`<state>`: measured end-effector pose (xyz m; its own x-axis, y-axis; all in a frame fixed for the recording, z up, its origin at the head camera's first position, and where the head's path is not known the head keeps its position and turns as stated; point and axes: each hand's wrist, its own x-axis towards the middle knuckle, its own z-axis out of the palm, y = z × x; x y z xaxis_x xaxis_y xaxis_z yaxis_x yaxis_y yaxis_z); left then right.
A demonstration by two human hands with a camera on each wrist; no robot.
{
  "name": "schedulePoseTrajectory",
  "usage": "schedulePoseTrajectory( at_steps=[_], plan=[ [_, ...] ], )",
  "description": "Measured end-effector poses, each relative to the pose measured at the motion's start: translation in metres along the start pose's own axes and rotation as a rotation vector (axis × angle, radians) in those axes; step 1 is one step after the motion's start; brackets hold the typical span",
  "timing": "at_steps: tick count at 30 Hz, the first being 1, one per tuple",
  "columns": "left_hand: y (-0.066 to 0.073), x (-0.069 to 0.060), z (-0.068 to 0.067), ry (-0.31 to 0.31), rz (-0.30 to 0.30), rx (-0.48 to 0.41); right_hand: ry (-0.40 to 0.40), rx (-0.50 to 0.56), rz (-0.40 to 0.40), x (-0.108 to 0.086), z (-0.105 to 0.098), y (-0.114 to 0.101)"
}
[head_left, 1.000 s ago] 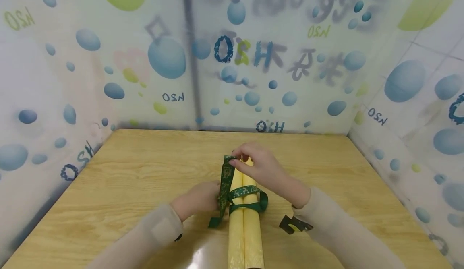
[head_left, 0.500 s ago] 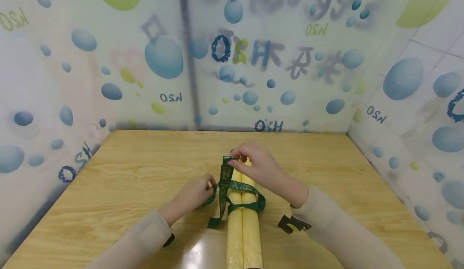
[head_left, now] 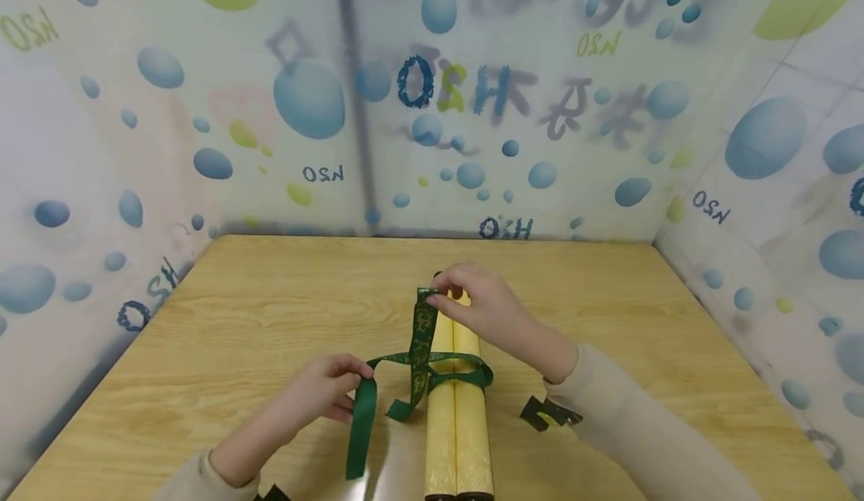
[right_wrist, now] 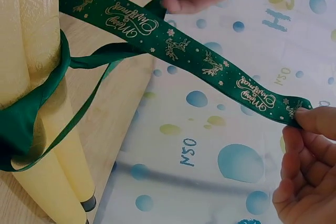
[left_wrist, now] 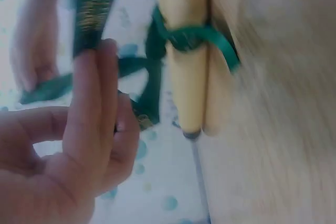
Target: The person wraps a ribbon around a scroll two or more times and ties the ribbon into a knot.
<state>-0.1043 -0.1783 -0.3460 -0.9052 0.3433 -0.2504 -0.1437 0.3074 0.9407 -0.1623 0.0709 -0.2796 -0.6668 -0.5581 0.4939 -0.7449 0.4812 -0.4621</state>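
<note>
Two pale yellow cylinders (head_left: pixel 442 441) with dark end caps lie side by side on the table. A green ribbon (head_left: pixel 424 328) printed with "Merry Christmas" and reindeer in gold loops loosely around both. My right hand (head_left: pixel 475 298) pinches one ribbon end between thumb and fingertips, raised over the far part of the cylinders; that stretch runs taut in the right wrist view, from the right hand (right_wrist: pixel 315 166). To the left of the cylinders, my left hand (head_left: pixel 324 388) pinches the other length, whose plain green tail hangs down. The left wrist view is blurred around the left hand (left_wrist: pixel 79 145).
The wooden table (head_left: pixel 270 291) spreads out on both sides of the cylinders. Walls (head_left: pixel 432 148) printed with blue and green bubbles stand at the back and both sides. Dark straps (head_left: pixel 547 415) show at the wrists.
My left hand has drawn its ribbon length out to the left and toward me, from behind the raised stretch. My right hand keeps its pinch in nearly the same place.
</note>
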Motion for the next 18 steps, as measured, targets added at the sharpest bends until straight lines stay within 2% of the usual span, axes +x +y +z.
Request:
schedulePoseTrajectory(
  at_steps=[3, 6, 8, 11, 14, 18],
  plan=[
    [0.004, -0.010, 0.012, -0.134, 0.007, -0.140, -0.002, -0.005, 0.007, 0.000, -0.001, 0.001],
    [0.007, -0.013, 0.031, -0.266, 0.038, -0.279, 0.000, -0.009, 0.007, 0.000, -0.002, 0.001],
    [0.008, -0.013, 0.043, -0.320, 0.044, -0.342, 0.001, -0.014, -0.004, 0.001, -0.002, 0.001],
    [0.003, -0.009, 0.055, -0.345, 0.011, -0.353, -0.008, -0.021, -0.014, 0.001, -0.001, 0.001],
    [-0.005, -0.005, 0.059, -0.342, -0.021, -0.312, -0.021, -0.025, -0.016, 0.001, 0.000, 0.001],
    [-0.006, -0.005, 0.058, -0.370, -0.002, -0.282, -0.019, -0.021, -0.014, 0.000, 0.000, 0.003]
  ],
)
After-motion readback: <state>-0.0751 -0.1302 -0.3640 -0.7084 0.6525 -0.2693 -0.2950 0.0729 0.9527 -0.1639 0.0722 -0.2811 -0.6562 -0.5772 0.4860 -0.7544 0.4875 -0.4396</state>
